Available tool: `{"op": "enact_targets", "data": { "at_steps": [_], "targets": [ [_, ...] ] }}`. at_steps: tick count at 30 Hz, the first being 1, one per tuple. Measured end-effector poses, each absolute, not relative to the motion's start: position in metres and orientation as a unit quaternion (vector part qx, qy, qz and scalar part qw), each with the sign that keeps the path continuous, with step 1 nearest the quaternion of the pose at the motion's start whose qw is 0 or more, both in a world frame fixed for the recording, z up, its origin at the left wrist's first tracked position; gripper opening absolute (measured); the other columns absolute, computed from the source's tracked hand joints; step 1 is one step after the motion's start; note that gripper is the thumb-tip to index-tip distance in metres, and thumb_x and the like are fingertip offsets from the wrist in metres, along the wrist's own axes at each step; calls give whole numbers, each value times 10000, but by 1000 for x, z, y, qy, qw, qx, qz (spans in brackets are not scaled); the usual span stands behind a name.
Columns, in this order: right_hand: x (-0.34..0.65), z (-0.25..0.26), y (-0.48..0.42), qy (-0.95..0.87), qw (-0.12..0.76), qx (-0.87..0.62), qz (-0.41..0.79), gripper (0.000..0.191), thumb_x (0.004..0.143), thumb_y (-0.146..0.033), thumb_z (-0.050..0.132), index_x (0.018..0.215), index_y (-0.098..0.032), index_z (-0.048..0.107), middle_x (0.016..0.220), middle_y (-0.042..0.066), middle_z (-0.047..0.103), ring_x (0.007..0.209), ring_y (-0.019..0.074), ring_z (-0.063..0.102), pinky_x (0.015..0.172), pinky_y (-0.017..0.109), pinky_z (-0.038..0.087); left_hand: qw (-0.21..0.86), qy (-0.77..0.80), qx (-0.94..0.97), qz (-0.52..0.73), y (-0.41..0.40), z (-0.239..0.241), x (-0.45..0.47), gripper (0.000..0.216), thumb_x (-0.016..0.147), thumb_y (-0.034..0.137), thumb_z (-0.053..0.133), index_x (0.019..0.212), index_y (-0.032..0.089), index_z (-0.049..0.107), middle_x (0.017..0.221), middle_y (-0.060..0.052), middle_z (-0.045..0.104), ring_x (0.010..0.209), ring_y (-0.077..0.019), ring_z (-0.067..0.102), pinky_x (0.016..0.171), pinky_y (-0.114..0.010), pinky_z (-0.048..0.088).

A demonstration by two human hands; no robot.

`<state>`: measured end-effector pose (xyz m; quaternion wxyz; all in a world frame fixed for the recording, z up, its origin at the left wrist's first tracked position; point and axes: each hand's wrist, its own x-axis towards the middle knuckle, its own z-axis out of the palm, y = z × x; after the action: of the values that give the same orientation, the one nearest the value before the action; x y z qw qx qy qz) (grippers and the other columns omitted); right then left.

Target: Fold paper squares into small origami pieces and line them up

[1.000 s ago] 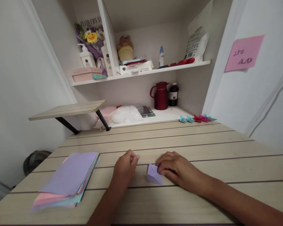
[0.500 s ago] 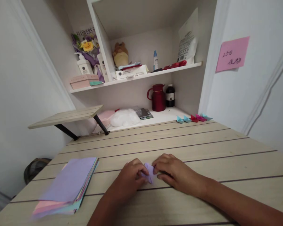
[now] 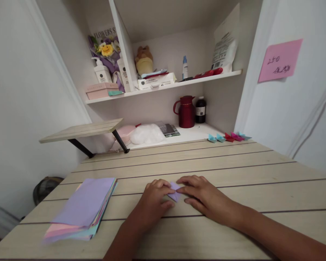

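Note:
A small piece of lilac origami paper (image 3: 175, 197), folded into a pointed shape, lies on the wooden tabletop between my two hands. From the left, my left hand (image 3: 156, 201) rests its fingertips on the paper's edge, with the thumb apart below it. My right hand (image 3: 202, 195) has its fingers spread, and the index fingertip presses on the paper's right side. Its thumb points toward the paper without gripping it. Both hands hide parts of the paper's edges. To the left lies a stack of coloured paper sheets (image 3: 84, 203), lilac on top.
Several small folded paper pieces (image 3: 229, 137), blue, red and pink, line the table's far right edge. A raised wooden shelf (image 3: 84, 129) on black legs stands at back left. Behind are a red jug (image 3: 186, 112), a dark bottle (image 3: 200, 110) and a white fluffy bundle (image 3: 148, 134).
My left thumb has come away from the paper and the fingers have stretched over it. The right fingers have moved onto the paper, which has turned slightly. The view has shifted a little.

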<state>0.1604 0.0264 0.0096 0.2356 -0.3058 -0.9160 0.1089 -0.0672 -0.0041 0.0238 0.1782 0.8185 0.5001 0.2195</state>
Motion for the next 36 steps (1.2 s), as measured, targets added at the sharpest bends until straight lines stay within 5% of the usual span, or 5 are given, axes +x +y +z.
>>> {"op": "enact_targets", "data": {
  "at_steps": [8, 21, 26, 31, 36],
  "targets": [
    [158, 13, 37, -917, 227, -293, 148, 318, 847, -389, 625, 1134, -253, 621, 1157, 76, 639, 1084, 259, 544, 947, 432, 390, 125, 521, 820, 203, 2, 24, -62, 253, 793, 184, 637, 1036, 237, 683, 1042, -37, 686, 1032, -219, 572, 949, -384, 364],
    [153, 12, 39, -914, 226, -307, 139, 276, 795, -398, 678, 1030, -257, 649, 1034, 65, 648, 988, 255, 562, 889, 409, 411, 136, 520, 810, 237, 2, 16, -64, 187, 828, 217, 637, 938, 326, 742, 1051, 4, 705, 1030, -203, 584, 925, -380, 368],
    [149, 10, 42, -911, 229, -322, 121, 188, 884, -311, 565, 1046, -247, 635, 1017, 67, 645, 968, 242, 559, 860, 404, 425, 139, 522, 801, 258, 5, 11, -67, 273, 699, 373, 773, 963, 312, 739, 1148, -10, 673, 1077, -234, 566, 955, -395, 361],
    [150, 10, 42, -917, 236, -302, 112, 189, 900, -335, 550, 1047, -253, 635, 1022, 68, 649, 967, 239, 559, 862, 407, 428, 116, 539, 794, 257, 5, 12, -62, 146, 812, 264, 651, 896, 323, 755, 1055, 1, 705, 1016, -210, 587, 973, -408, 343],
    [151, 9, 43, -914, 256, -290, 122, 181, 933, -312, 496, 943, -242, 662, 981, 59, 672, 924, 217, 585, 861, 391, 429, 152, 566, 755, 295, 7, 9, -57, 91, 759, 238, 694, 756, 298, 762, 1043, 1, 699, 1013, -207, 591, 957, -388, 374]
  ]
}}
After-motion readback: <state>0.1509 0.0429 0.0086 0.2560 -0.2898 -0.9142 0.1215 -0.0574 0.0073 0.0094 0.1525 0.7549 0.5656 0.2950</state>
